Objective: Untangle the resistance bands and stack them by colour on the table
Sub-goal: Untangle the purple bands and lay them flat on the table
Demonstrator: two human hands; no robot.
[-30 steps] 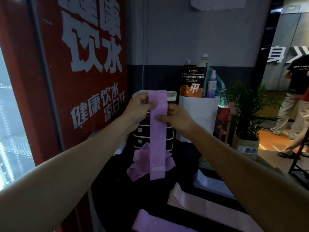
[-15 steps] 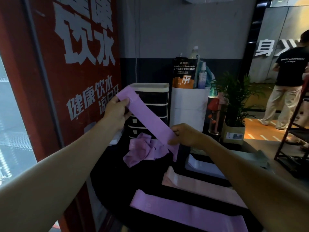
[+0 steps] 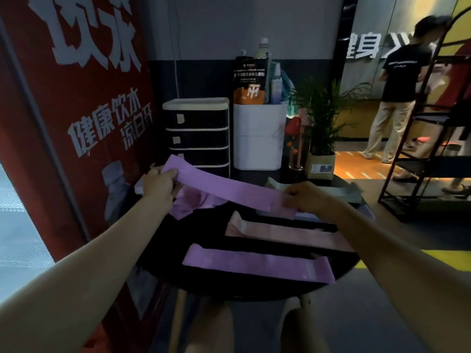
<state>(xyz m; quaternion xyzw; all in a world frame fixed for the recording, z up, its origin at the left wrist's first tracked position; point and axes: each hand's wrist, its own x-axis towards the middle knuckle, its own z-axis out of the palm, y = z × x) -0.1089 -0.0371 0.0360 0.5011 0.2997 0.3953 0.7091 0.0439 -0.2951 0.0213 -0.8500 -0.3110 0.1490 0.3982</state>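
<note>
Both arms reach forward: the left hand (image 3: 158,183) and right hand (image 3: 307,197) pinch opposite ends of a flat, matte purple band (image 3: 229,186) — stretched above the round black table (image 3: 204,233), over a crumpled purple heap (image 3: 193,202).

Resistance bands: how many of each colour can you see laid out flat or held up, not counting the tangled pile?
Purple bands: 2, the held one and the flat one
Pink band: 1
Pale lavender band, mostly hidden: 1
Grey-green band: 1
Total: 5
</note>
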